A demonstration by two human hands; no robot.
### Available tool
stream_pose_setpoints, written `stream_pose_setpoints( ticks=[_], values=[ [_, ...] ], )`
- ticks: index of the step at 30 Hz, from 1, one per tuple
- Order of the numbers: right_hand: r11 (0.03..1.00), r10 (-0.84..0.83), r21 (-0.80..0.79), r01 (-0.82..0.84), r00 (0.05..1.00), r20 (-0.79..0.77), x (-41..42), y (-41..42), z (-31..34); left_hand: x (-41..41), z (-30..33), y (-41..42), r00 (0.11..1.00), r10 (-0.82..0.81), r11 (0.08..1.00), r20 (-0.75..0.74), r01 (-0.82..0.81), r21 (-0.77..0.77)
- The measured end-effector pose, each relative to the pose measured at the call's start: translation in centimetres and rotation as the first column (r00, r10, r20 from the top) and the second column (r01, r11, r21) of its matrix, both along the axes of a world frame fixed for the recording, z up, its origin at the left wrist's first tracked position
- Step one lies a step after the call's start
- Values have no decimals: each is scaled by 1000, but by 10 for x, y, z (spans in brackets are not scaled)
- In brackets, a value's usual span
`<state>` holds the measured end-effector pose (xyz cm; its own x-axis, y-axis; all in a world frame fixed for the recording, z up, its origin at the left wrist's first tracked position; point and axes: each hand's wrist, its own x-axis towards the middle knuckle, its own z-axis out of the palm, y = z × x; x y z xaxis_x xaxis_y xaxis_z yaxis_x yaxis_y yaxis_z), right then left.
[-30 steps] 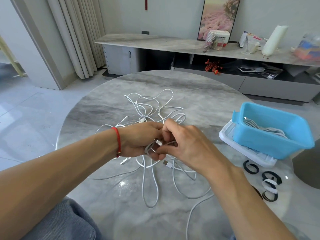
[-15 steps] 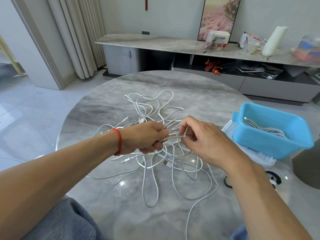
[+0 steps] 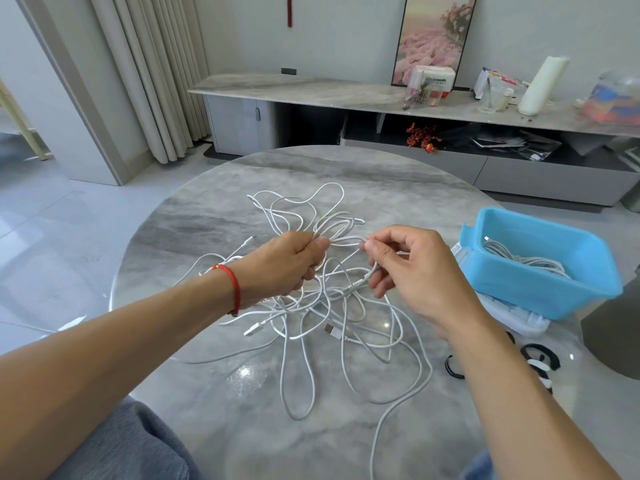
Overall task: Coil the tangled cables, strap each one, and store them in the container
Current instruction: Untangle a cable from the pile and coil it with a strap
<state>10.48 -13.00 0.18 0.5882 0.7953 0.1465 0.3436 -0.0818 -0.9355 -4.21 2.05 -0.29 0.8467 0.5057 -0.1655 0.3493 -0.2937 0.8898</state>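
Above table: both hands pinching white cable.

Right forearm hides part of the straps.

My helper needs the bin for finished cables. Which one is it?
On the round marble table, look at its right edge, right of the tangled white cables. The blue plastic bin sits there, the only blue thing, already holding a coiled white cable.

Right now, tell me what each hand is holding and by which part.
Both hold white cable from the tangle. The left hand grips a bunch of loops; the right hand pinches one strand mid-length, not at a plug.
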Motion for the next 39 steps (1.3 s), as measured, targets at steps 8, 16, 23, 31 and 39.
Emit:
stream_pose_setpoints(
  ticks=[8,16,23,31,39],
  values=[
    [994,-8,102,27,983,-185,-4,2,-2,0,1,-6,994,-78,997,74,78,9],
    [972,-126,167,166,966,-227,-10,6,-6,5,1,-14,979,-148,969,141,172,-179],
    [956,-100,208,208,895,-435,-14,7,1,4,2,-13,955,-215,897,204,276,-346],
    [889,413,398,-225,768,-490,-5,2,9,-1,9,-11,872,-382,644,305,488,-589],
    [934,168,358,16,862,-479,-15,16,-1,3,22,-16,964,-259,899,-66,265,348]
  ],
)
